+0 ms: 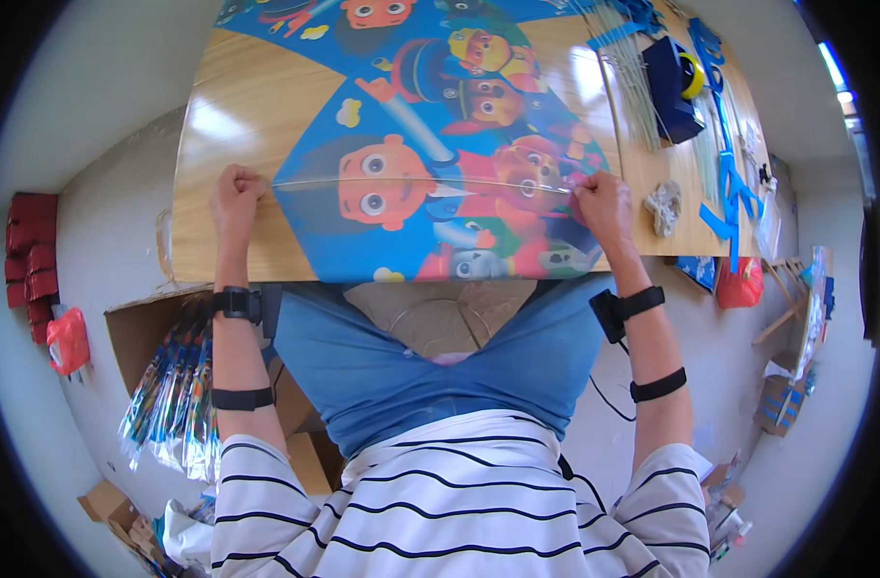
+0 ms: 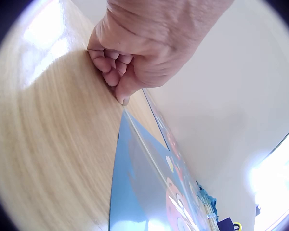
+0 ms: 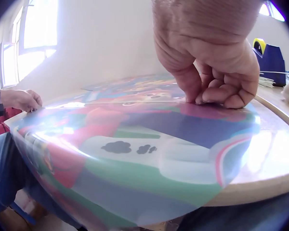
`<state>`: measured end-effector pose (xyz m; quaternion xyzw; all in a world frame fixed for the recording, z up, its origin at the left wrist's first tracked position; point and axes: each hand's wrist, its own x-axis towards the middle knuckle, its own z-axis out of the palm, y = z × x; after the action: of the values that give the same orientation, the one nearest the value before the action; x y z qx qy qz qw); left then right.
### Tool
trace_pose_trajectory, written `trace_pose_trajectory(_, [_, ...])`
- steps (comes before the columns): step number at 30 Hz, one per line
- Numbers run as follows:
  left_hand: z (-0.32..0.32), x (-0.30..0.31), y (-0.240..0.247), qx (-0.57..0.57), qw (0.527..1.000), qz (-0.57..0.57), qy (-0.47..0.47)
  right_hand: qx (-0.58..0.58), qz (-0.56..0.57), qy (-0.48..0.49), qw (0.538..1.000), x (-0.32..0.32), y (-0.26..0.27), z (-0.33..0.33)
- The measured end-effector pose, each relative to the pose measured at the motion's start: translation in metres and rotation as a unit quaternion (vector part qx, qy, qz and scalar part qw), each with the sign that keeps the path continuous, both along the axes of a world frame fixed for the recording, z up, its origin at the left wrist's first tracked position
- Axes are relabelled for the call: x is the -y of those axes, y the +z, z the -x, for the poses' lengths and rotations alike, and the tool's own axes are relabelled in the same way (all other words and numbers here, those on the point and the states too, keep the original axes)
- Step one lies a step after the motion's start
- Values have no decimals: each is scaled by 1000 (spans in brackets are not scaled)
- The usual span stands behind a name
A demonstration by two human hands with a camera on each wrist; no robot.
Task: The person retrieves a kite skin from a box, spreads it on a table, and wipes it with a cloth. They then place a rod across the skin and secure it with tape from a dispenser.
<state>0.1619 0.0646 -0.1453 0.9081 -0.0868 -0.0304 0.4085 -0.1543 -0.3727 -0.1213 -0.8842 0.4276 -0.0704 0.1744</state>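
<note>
Sheet [image 1: 324, 252], head view: laid flat on the table [image 1: 195, 231], where its print is supported.
Rod [image 1: 382, 179], head view: set across the sheet, apparently kept straight by being held at both ends.
Left hand [image 2: 156, 43], left wrist view: fingers curled, rod's end pinched at the sheet's corner, seemingly for alignment.
Right hand [image 3: 212, 62], right wrist view: nearly closed, rod pinched low against the sheet, likely for steadiness.
</note>
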Motion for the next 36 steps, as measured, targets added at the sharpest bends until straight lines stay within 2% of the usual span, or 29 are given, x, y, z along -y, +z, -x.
trace_pose_trajectory(14, [1, 2, 0, -15, 1000, 16, 11, 43, -27, -23, 998, 3, -1, 2])
trace_pose_trajectory(17, [-2, 0, -3, -15, 1000, 17, 8, 92, -97, -60, 989, 9, -3, 5])
trace_pose_trajectory(20, [1, -5, -3, 29, 998, 48, 4, 164, -91, -39, 981, 13, -3, 13])
trace_pose_trajectory(22, [16, -6, 5, 103, 992, 71, 24, 163, 20, 20, 986, 4, 4, 15])
trace_pose_trajectory(24, [28, -13, 17, 165, 986, -6, -23, 124, 37, 72, 989, -22, 32, 9])
trace_pose_trajectory(26, [46, -17, 18, 251, 963, -65, -75, 115, 113, 183, 970, -57, 44, -5])
trace_pose_trajectory(27, [56, -16, 22, 253, 957, -83, -112, 109, 154, 233, 954, -73, 46, -16])
trace_pose_trajectory(29, [78, -11, 30, 249, 947, -131, -158, 97, 172, 351, 916, -105, 37, -42])
trace_pose_trajectory(31, [95, -5, 37, 239, 935, -193, -178, 52, 106, 385, 915, -156, 45, -70])
trace_pose_trajectory(33, [99, -4, 33, 223, 931, -210, -198, 110, 95, 443, 885, -192, 28, -95])
trace_pose_trajectory(36, [97, -1, 34, 208, 928, -216, -221, 104, 83, 496, 858, -238, 20, -136])
